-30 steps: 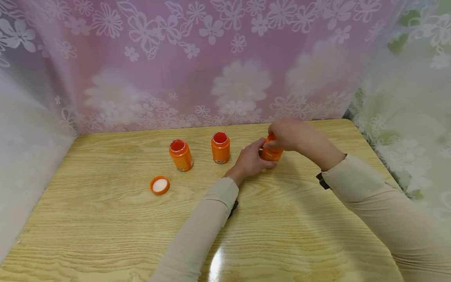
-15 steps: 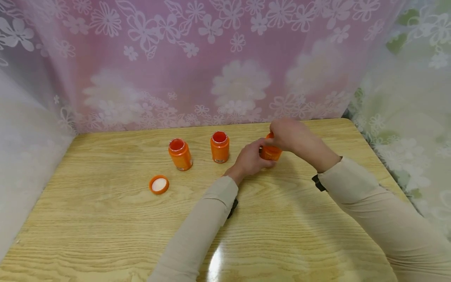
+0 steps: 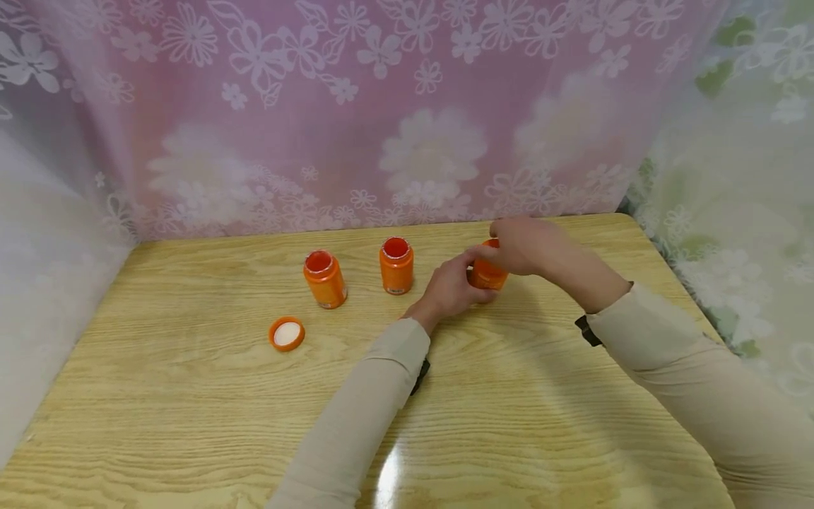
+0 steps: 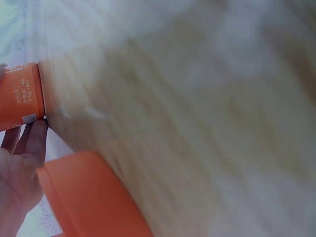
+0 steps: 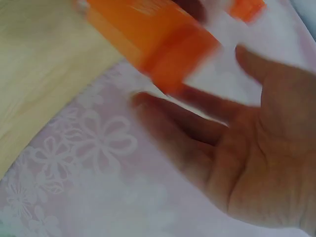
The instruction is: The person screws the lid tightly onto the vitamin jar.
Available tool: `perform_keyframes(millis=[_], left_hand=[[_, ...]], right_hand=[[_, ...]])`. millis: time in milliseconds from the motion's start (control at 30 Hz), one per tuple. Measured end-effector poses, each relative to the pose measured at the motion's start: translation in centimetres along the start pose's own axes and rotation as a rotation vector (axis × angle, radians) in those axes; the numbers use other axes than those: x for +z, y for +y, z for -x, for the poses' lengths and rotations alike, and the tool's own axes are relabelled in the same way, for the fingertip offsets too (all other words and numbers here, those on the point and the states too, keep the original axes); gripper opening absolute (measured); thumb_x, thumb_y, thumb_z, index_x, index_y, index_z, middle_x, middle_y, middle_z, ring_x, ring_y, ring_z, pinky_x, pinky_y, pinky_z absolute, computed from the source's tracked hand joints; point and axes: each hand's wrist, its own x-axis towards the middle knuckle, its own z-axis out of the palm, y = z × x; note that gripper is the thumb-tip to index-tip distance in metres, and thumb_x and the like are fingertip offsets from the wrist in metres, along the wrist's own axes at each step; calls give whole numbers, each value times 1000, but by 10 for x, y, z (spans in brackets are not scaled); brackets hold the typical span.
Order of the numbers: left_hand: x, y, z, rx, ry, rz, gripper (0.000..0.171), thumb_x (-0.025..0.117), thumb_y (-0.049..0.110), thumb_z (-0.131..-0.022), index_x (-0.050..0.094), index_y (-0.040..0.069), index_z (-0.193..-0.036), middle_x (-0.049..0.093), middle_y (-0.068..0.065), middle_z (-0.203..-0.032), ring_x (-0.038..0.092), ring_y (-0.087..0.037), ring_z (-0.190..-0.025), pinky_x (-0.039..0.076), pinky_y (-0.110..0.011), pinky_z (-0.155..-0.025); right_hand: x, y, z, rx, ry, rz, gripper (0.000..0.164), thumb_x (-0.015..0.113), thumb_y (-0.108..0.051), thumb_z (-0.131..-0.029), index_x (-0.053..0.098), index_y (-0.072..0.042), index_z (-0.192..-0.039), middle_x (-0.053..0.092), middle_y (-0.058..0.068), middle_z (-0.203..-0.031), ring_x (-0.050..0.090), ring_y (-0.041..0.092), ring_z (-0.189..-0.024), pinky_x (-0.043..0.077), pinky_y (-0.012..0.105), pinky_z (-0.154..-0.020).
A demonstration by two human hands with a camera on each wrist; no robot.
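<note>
At the right of the table, an orange bottle (image 3: 490,276) with printed lettering stands upright. My left hand (image 3: 450,286) grips its side low down, fingers and thumb around it; the left wrist view shows the same bottle (image 4: 19,98) at its left edge. Over the top is my right hand (image 3: 531,245), which partly hides it in the head view. In the right wrist view an orange cap (image 5: 185,59) sits on the bottle, blurred. The right hand's fingers lie loosely beside this cap, and the thumb stands apart from it.
Two orange bottles without caps, one at the left (image 3: 326,281) and one in the middle (image 3: 397,267), stand on the wooden table (image 3: 191,410). A loose orange cap (image 3: 287,334) lies with its white inside up. A flowered pink curtain (image 3: 305,141) hangs behind.
The right hand turns and shifts slightly at the bottle's top, its wrist swinging inward and then back out. My left hand keeps its grip, and the other bottles stay put.
</note>
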Motion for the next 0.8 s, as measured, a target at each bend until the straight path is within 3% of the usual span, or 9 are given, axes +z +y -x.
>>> perform_keyframes(millis=[67,133,233,367,500,800], left_hand=[[0,1,0,10,-9,0,61,80,29,-79,50,16,-131,62,3,-116,60,-10,-99,46,-24,-88],[-1,1,-1,13,-13,6,60,79,28,-79,50,16,-131,61,3,-115,59,-10,-99,46,-25,-88],[-1,1,-1,16,-8,18,58,79,26,-80,50,15,-129,60,4,-113,59,-10,-98,46,-25,-89],[0,1,-1,25,-6,24,57,79,28,-80,52,15,-128,60,5,-113,58,-9,-96,46,-23,-87],[0,0,-1,23,-13,20,62,79,31,-79,50,18,-133,60,6,-115,58,-9,-97,46,-22,-86],[0,1,1,8,-5,8,60,79,30,-79,50,17,-130,59,5,-112,57,-9,-94,46,-22,-84]], right_hand=[[-7,6,3,-80,-33,-14,57,53,-46,-96,51,-2,-133,55,22,-126,55,39,-109,45,53,-87],[-14,13,7,-197,-44,-20,57,58,-38,-95,45,-5,-141,43,23,-140,43,42,-124,37,59,-96],[-19,22,8,-385,-17,-39,49,67,-20,-90,52,-9,-136,45,17,-140,40,40,-128,35,57,-99],[-14,32,3,-524,-13,-77,38,70,-8,-87,62,-10,-124,56,8,-128,50,33,-119,40,52,-97],[-4,39,-3,-546,-18,-103,34,70,-4,-86,65,-10,-119,59,6,-122,55,28,-110,44,48,-93],[1,33,-3,-441,18,-87,31,72,-13,-86,66,-11,-117,62,4,-114,59,23,-96,48,43,-83]])
